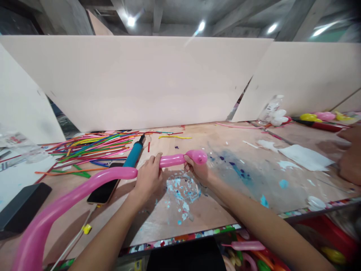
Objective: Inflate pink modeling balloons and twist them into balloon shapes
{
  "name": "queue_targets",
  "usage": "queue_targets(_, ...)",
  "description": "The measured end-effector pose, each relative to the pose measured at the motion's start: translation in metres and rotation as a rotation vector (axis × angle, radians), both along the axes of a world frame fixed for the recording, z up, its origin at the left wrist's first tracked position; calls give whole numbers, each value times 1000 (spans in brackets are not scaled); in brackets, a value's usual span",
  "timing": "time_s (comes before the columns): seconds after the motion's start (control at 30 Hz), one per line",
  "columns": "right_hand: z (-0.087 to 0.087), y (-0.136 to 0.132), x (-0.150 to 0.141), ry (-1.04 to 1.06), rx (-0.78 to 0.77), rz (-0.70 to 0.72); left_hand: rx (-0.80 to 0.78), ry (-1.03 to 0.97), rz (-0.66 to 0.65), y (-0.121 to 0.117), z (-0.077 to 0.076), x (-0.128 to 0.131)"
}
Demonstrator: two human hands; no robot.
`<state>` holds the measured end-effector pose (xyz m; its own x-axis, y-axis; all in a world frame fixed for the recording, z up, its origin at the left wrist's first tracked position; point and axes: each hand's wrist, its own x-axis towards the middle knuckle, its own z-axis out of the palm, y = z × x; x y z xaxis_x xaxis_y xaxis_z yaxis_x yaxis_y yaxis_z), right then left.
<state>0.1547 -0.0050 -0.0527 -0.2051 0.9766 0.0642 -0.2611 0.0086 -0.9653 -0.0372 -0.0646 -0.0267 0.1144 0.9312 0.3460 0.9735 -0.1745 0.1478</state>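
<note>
A long pink modelling balloon (84, 188) runs from the lower left across to both of my hands. My left hand (149, 173) wraps round it above the middle of the table, with the long tail bending down to the left. My right hand (196, 168) grips the balloon near its far end, where a short rounded bubble stands out past the fingers. Between the two hands a straight stretch of balloon shows. Just left of my left hand lies a teal hand pump (134, 153), partly over a smartphone (104, 190) with a white cable.
Uninflated balloons (96, 146) in many colours are heaped at the back left. A black box (24, 207) sits at the left edge. White boards (146, 82) stand behind the table. At right are a paper sheet (306, 157), a plastic bottle (271, 109) and another person's arm (349, 158).
</note>
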Motion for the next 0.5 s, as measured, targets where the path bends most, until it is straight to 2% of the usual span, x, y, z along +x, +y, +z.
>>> queue_targets(0.2,-1,-5,0,-73,9,97,31,5,4,-3,5,-2)
queue_targets(0.37,4,-19,-4,-168,-33,218,3,24,-77,-5,5,-1)
queue_targets(0.5,10,-27,-7,-187,-63,154,-30,22,-148,-5,2,1)
